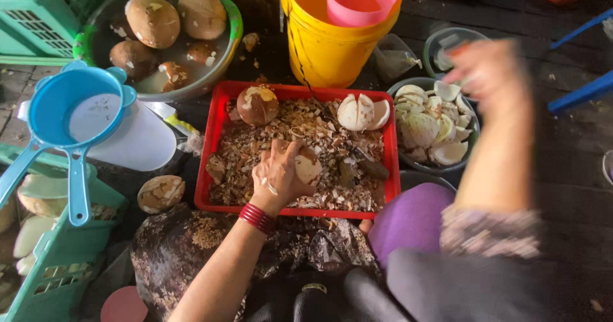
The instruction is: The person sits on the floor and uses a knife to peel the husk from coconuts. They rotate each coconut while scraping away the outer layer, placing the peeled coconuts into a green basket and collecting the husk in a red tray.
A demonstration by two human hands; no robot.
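Left hand (279,176) is gripping a round, partly peeled brown-and-white coconut (305,164), fingers wrapped over its top, pressing it down inside the red rectangular plastic tray (210,144), on the bed of brown shell shavings (287,137). Red bangles (256,217) on that wrist.

Right hand (483,67) is lifting high over the grey metal bowl of white coconut pieces (429,125). It's motion-blurred: fingers look loosely curled, but can't tell whether it's holding anything, no tool visible.

Step, as I'm reading it: paring the brown skin off the coconut, with the left hand steadying it between strokes or after a piece went to the bowl. Peeling looks partway, brown patches showing on the nut.

What the next move is calling for: right hand coming back down to the held nut, left hand turning it so an unpeeled brown patch faces up, firm hold so it isn't rolling on the loose shavings.

Around it:
- second partly peeled coconut (257,105) sitting at the tray's far left corner
- split white coconut halves (362,112) lying at the far edge of the tray
- big green-rimmed metal basin of brown unpeeled coconuts (159,28) beyond the tray
- yellow plastic bucket (332,38) with a pink plastic cup (357,0) inside
- blue plastic strainer (70,124) on the left, resting on a white container
- one loose coconut (160,193) outside the tray, near its left side
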